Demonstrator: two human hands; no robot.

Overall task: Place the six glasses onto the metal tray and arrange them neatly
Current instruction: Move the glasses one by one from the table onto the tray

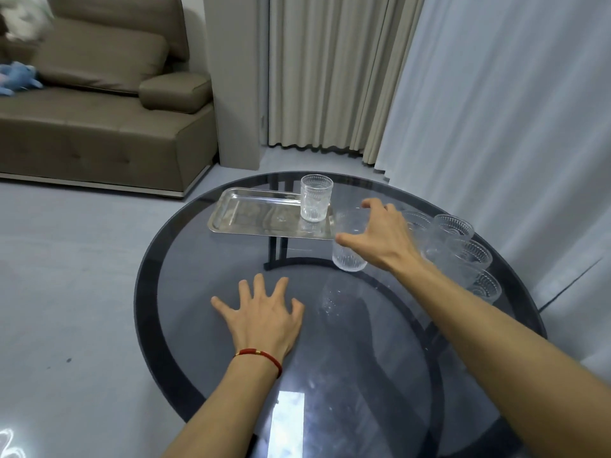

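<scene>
A shiny metal tray [251, 213] lies at the far side of the round glass table [198, 292]. One ribbed clear glass [315, 198] stands upright on the tray's right end. My right hand [380, 233] grips a second clear glass [348, 256] from above by its rim, just right of the tray's near corner; I cannot tell whether it touches the tabletop. Several more ribbed glasses [463, 246] cluster at the table's right edge, behind my right hand. My left hand [264, 315] rests flat on the tabletop with fingers spread, holding nothing.
A brown sofa [99, 120] stands at the back left on the grey floor. Beige curtains [324, 71] and a white sheer curtain [512, 110] hang close behind the table's right side. Black table legs show through the glass.
</scene>
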